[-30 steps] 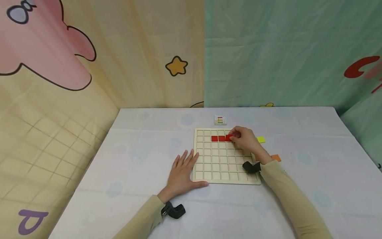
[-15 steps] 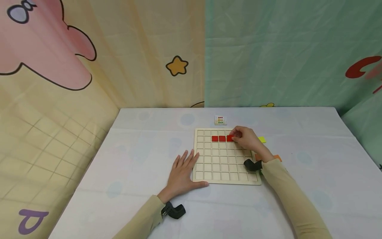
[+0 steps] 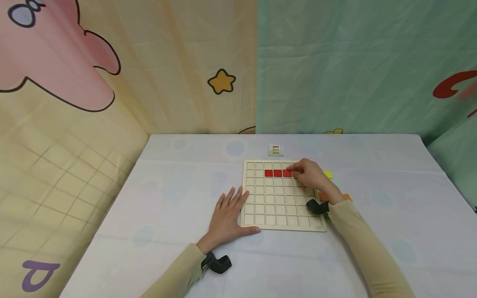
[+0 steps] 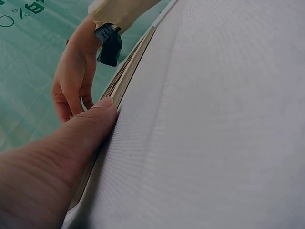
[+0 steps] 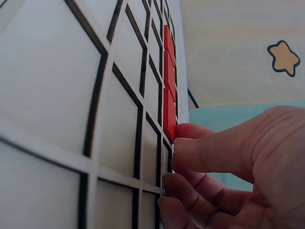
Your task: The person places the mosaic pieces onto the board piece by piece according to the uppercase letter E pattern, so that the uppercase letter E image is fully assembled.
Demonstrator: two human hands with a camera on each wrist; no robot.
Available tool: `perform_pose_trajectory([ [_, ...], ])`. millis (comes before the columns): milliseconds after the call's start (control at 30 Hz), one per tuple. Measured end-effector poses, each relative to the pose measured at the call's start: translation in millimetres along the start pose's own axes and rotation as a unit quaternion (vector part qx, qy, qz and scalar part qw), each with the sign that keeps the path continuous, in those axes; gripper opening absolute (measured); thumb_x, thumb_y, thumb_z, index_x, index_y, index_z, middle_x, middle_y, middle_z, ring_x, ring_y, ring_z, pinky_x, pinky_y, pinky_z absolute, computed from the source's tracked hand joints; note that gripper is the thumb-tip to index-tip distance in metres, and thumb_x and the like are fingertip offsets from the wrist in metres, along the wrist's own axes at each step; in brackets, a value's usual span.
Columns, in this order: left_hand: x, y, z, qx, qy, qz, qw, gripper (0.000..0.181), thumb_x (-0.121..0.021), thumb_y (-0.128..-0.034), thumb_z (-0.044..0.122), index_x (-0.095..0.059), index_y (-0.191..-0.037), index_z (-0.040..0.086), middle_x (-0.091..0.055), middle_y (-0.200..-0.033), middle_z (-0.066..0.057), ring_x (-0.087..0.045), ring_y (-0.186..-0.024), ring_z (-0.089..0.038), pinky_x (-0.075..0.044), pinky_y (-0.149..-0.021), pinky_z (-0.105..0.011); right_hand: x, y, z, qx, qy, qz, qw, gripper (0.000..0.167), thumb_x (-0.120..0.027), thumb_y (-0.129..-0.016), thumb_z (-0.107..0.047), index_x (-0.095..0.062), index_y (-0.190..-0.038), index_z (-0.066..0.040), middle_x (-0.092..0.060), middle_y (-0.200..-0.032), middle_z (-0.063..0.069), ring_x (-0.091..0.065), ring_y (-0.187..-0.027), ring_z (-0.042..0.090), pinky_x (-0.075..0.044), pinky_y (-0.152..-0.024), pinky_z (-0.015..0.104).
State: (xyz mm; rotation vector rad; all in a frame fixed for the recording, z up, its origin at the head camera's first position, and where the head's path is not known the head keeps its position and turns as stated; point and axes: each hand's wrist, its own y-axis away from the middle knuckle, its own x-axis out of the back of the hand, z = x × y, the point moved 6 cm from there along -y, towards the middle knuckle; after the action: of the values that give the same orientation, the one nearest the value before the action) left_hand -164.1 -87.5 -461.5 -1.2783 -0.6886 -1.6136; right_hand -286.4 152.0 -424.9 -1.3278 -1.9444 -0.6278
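Observation:
A pale wooden grid board (image 3: pixel 275 227) lies on the table. Three red square tiles sit side by side in its second row from the far edge: the left tile (image 3: pixel 268 173), the middle tile (image 3: pixel 277 173) and the right tile (image 3: pixel 287 174). My right hand (image 3: pixel 311 176) has thumb and forefinger at the outer end of the right tile (image 5: pixel 169 117), pinching its corner; the other fingers (image 5: pixel 190 195) bend over the grid. Spread out flat, my left hand (image 3: pixel 225 217) rests at the board's left edge, its thumb (image 4: pixel 95 119) along the front left corner.
Beyond the board lies a small card (image 3: pixel 275 150) printed with a coloured grid pattern. To the board's right, partly behind my right arm, are a yellow piece (image 3: pixel 328 174) and orange pieces (image 3: pixel 346 197). Printed curtains (image 3: pixel 335 62) hang behind the table.
The right red tile has gone from tilted in my right fingers to lying level in line with the other two. My right hand has shifted slightly rightward; my left hand stays put.

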Motion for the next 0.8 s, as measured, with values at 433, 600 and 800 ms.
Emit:
perform_pose_trajectory([
  [433, 0.3, 0.9, 0.1, 0.006, 0.002, -0.004, 1.0000, 0.108, -0.060, -0.0724, 0.074, -0.022, -0.152, 0.013, -0.015, -0.157, -0.005, -0.006, -0.143, -0.026, -0.003, -0.113, -0.044, 18.7, 22.0, 9.3, 0.027, -0.013, 0.008, 0.9995, 0.033, -0.056, -0.095, -0.006, -0.059, -0.126, 0.002, -0.056, -0.114, 0.020, -0.054, -0.098, 0.034, -0.046, -0.076, 0.046],
  [600, 0.2, 1.0, 0.0, 0.010, 0.005, -0.007, 0.9999, 0.107, -0.060, -0.0722, 0.074, -0.022, -0.152, 0.013, -0.015, -0.157, -0.005, -0.006, -0.143, -0.025, -0.003, -0.113, -0.044, 39.9, 37.0, 27.2, 0.001, -0.005, 0.048, 0.9988, 0.033, -0.056, -0.096, -0.011, -0.057, -0.126, 0.004, -0.055, -0.116, 0.022, -0.053, -0.099, 0.036, -0.046, -0.078, 0.049],
  [800, 0.0, 0.8, -0.4, 0.009, 0.004, -0.006, 0.9999, 0.106, -0.060, -0.0726, 0.073, -0.023, -0.152, 0.013, -0.015, -0.157, -0.005, -0.006, -0.143, -0.025, -0.004, -0.113, -0.043, 50.0, 48.7, 54.1, -0.061, 0.029, 0.055, 0.9962, 0.034, -0.056, -0.095, -0.013, -0.058, -0.123, 0.005, -0.050, -0.118, 0.025, -0.050, -0.103, 0.041, -0.043, -0.086, 0.055],
])
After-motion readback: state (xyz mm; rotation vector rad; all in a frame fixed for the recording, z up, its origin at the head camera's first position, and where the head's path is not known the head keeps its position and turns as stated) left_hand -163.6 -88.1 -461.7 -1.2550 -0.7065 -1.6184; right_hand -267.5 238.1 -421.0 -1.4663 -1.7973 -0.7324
